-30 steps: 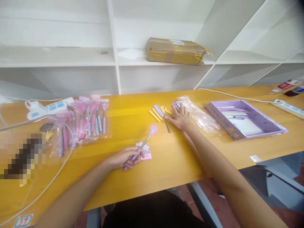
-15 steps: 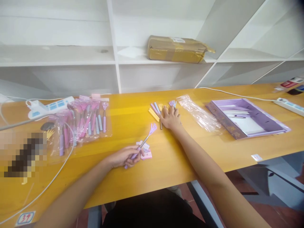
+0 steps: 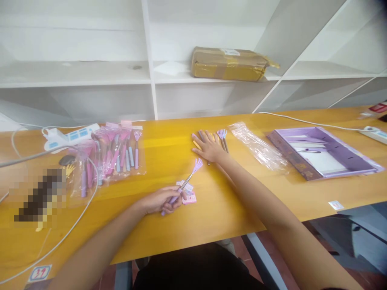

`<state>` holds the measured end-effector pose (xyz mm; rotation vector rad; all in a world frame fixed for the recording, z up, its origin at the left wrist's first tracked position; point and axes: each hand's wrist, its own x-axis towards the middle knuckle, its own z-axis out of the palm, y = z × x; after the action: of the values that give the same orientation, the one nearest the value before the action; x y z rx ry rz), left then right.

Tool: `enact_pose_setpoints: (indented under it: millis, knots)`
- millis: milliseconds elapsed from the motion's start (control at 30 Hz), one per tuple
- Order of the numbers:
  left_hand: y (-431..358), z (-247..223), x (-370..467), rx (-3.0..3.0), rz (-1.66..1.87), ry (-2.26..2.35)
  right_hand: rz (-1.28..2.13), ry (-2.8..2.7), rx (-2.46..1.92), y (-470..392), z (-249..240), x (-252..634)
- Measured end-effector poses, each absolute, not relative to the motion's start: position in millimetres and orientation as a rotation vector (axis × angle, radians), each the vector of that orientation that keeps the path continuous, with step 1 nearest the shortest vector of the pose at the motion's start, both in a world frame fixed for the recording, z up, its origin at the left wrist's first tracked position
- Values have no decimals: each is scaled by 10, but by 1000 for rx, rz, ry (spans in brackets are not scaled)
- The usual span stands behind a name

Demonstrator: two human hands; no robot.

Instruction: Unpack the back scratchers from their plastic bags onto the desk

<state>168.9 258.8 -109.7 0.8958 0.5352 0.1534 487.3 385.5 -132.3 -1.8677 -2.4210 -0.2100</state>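
Note:
My left hand (image 3: 166,200) is closed round the purple handle of a small hand-shaped scratcher (image 3: 197,165), its metal rod and purple claw pointing up and right. Pink and white cards (image 3: 189,198) lie on the table beside that hand. Farther back, my right hand (image 3: 211,148) rests with fingers spread over yellow and other coloured handles, which it partly hides. Just right of its fingers show the claws of purple and blue scratchers (image 3: 222,133), lying on the table.
Bagged pink, purple and blue scratchers (image 3: 111,155) lie at left near a power strip (image 3: 72,136) and a looping white cable. Clear plastic bags (image 3: 260,149) and an open purple box (image 3: 314,176) are at right. A taped carton (image 3: 229,66) sits on the shelf.
My right hand has shifted left over the handles, leaving more of the scratchers at its right uncovered. My left hand still holds the purple scratcher. The view has shifted slightly.

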Motion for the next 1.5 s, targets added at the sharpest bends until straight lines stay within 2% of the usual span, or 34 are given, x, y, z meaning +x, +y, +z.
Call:
enact_pose_setpoints:
  millis: [300,567,867,967,1100,1167,1333,1500]
  knots:
    - [2599,-1163,1674,912,141,540,-27,-2282,-1922,4108,-1518,4306]
    - [2585,-1126,1676,902,161,546,-85,-2149,-2020,4081,-1378,3919]
    - [2573,-1141,1684,861,308,506,-138,-1981,-1942,4076,-1186,3907]
    - [2575,-1124,1687,875,424,464,211,-1942,-1595,3806,-1095,4041]
    - [2571,-1087,1680,1046,445,524,1176,-1899,-1077,3140,-1100,4081]
    - [2543,-1059,1678,1335,422,680,1453,-1822,-1016,2809,-1120,3986]
    - [2395,-959,1697,2302,176,1145,1554,-1535,-1070,2375,-1032,3722]
    - [2262,-851,1773,2804,85,1156,1703,-1369,-1118,2209,-846,3818]
